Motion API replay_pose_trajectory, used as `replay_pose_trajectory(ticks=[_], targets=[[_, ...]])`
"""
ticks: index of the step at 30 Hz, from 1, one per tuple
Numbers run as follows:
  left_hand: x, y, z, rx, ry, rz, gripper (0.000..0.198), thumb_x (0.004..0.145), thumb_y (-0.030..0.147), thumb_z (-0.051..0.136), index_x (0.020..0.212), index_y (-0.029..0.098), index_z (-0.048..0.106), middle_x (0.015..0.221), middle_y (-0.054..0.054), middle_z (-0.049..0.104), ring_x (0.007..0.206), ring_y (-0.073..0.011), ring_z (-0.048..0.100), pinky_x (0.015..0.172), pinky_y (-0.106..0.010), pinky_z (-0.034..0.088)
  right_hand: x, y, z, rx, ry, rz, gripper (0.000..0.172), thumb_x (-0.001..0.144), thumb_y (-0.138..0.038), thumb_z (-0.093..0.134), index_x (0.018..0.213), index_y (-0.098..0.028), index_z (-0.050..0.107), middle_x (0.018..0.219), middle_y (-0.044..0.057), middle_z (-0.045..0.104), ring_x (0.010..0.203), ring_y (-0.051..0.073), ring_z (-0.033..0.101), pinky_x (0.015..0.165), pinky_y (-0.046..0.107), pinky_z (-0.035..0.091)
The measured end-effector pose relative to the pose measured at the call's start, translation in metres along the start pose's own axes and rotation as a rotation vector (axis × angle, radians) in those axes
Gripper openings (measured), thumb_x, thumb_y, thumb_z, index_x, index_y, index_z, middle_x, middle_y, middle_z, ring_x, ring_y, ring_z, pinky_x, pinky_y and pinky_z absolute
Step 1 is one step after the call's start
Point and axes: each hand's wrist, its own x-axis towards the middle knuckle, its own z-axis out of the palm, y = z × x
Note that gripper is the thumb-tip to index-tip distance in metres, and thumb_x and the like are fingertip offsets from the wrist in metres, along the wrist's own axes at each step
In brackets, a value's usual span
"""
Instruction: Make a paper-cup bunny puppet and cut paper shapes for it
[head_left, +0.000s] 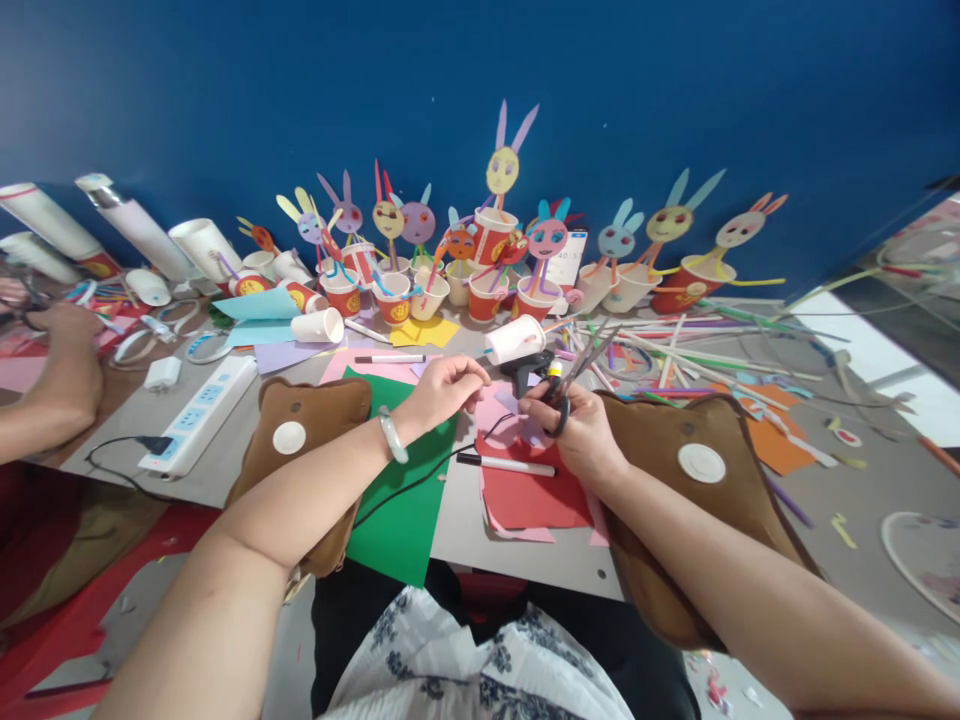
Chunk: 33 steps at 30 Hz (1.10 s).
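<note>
My right hand [589, 430] grips a pair of scissors [592, 355], its fingers in the black handles and the blades pointing up and away, slightly parted. Left of it, my left hand [450, 388] is closed in a pinch above the table; whatever its fingertips hold is too small to make out. Just beyond the hands lie a black glue gun [525, 370] and a white paper cup [515, 340] on its side. Beneath them are a black-capped marker [506, 465], red paper [532, 498] and a green sheet [401, 480].
Paper cups with rabbit-faced figures [502, 170] line the blue wall. Brown cushions [705, 500] lie under my forearms. A power strip [202, 415] stands at left, near another person's arm [64, 370]. Loose coloured strips [675, 350] and orange scraps [780, 430] cover the right side.
</note>
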Motion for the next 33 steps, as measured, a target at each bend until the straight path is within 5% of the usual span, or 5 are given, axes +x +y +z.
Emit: replay_pose_trajectory(ticks=[6, 21, 27, 33], targets=[[-0.008, -0.001, 0.011, -0.016, -0.128, 0.001, 0.025, 0.076, 0.033, 0.073, 0.082, 0.013, 0.059, 0.068, 0.002, 0.059, 0.058, -0.0079, 0.055, 0.057, -0.021, 0.043, 0.000, 0.002, 0.000, -0.059, -0.020, -0.026, 0.025, 0.066, -0.036, 0.082, 0.073, -0.019, 0.065, 0.056, -0.004, 0.056, 0.044, 0.008, 0.043, 0.043, 0.024, 0.037], [-0.004, -0.005, 0.005, 0.130, -0.047, 0.127, 0.013, 0.078, 0.025, 0.062, 0.073, 0.013, 0.060, 0.066, 0.000, 0.060, 0.059, -0.0089, 0.054, 0.058, -0.021, 0.042, -0.001, 0.000, -0.001, -0.111, -0.085, -0.063, 0.019, 0.070, -0.033, 0.077, 0.071, -0.018, 0.066, 0.059, -0.003, 0.058, 0.047, 0.008, 0.043, 0.046, 0.023, 0.038], [-0.008, 0.000, 0.004, 0.254, -0.230, 0.194, 0.011, 0.077, 0.021, 0.061, 0.070, 0.012, 0.062, 0.066, -0.002, 0.061, 0.063, -0.0105, 0.053, 0.061, -0.023, 0.041, -0.003, 0.003, 0.001, -0.213, -0.130, -0.162, 0.021, 0.065, -0.035, 0.082, 0.067, -0.019, 0.067, 0.062, 0.000, 0.062, 0.057, 0.014, 0.054, 0.054, 0.026, 0.046], [-0.008, 0.003, -0.001, 0.329, -0.203, 0.220, 0.010, 0.078, 0.019, 0.061, 0.070, 0.013, 0.062, 0.067, -0.002, 0.062, 0.063, -0.0107, 0.053, 0.060, -0.022, 0.040, -0.003, -0.001, 0.002, -0.230, -0.109, -0.141, 0.023, 0.066, -0.037, 0.081, 0.068, -0.019, 0.067, 0.061, 0.000, 0.061, 0.055, 0.013, 0.052, 0.051, 0.025, 0.045]])
